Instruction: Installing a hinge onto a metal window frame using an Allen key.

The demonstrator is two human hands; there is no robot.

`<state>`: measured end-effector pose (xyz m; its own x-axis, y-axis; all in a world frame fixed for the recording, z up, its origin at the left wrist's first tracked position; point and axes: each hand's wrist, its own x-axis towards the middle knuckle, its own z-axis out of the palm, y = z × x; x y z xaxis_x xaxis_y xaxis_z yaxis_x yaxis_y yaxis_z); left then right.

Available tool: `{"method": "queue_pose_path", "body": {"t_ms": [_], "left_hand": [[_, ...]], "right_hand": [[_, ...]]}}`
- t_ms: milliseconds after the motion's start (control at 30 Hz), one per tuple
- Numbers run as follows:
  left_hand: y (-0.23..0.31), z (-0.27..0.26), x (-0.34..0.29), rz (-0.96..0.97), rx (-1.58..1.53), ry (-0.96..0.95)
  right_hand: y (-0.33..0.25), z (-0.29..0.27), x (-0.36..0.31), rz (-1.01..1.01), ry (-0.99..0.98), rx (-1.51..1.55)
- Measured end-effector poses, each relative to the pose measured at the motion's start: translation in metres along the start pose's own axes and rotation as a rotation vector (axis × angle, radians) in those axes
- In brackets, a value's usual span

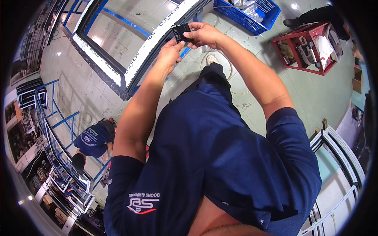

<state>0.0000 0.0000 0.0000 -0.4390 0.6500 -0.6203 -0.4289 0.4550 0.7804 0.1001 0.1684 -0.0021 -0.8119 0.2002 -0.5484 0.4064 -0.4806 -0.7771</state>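
Observation:
A small flat black piece (pixel 180 33) with pale markings is between my two hands, above the near edge of a dark window frame (pixel 146 74) covered with white printed film. My right hand (pixel 203 35) pinches it from the right, thumb and fingers closed on its side. From below, the fingertips of my left hand (pixel 170 54) are closed at its lower edge. What kind of part it is, I cannot tell.
Blue supports (pixel 126 21) show through the frame. At the far side sits a blue plastic crate (pixel 252 17) with clear bags. To the right stands a red metal cart (pixel 301 49); a person's leg (pixel 311 17) is beside it. Another person (pixel 94 137) bends over at left.

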Motion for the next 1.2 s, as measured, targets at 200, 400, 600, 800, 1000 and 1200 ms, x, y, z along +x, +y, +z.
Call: {"method": "queue_pose_path", "body": {"t_ms": [200, 400, 600, 800, 1000, 1200], "left_hand": [[0.013, 0.017, 0.005, 0.009, 0.239, 0.113], [0.017, 0.016, 0.013, 0.042, 0.393, 0.108], [0.023, -0.022, 0.031, 0.331, 0.574, 0.312], [0.057, -0.024, 0.049, 0.462, 0.841, 0.375], [0.073, -0.015, 0.077, 0.527, 1.230, 0.306], [0.076, -0.002, 0.091, 0.502, 1.471, 0.302]], "right_hand": [[-0.005, -0.008, 0.011, -0.092, 0.028, -0.066], [-0.001, -0.026, 0.027, -0.107, 0.022, -0.059], [0.007, -0.036, 0.045, -0.059, 0.261, 0.159], [0.049, -0.023, 0.071, -0.049, 0.263, 0.655], [0.073, -0.001, 0.099, -0.144, 0.264, 0.946], [0.076, 0.012, 0.106, -0.183, 0.226, 1.065]]}}
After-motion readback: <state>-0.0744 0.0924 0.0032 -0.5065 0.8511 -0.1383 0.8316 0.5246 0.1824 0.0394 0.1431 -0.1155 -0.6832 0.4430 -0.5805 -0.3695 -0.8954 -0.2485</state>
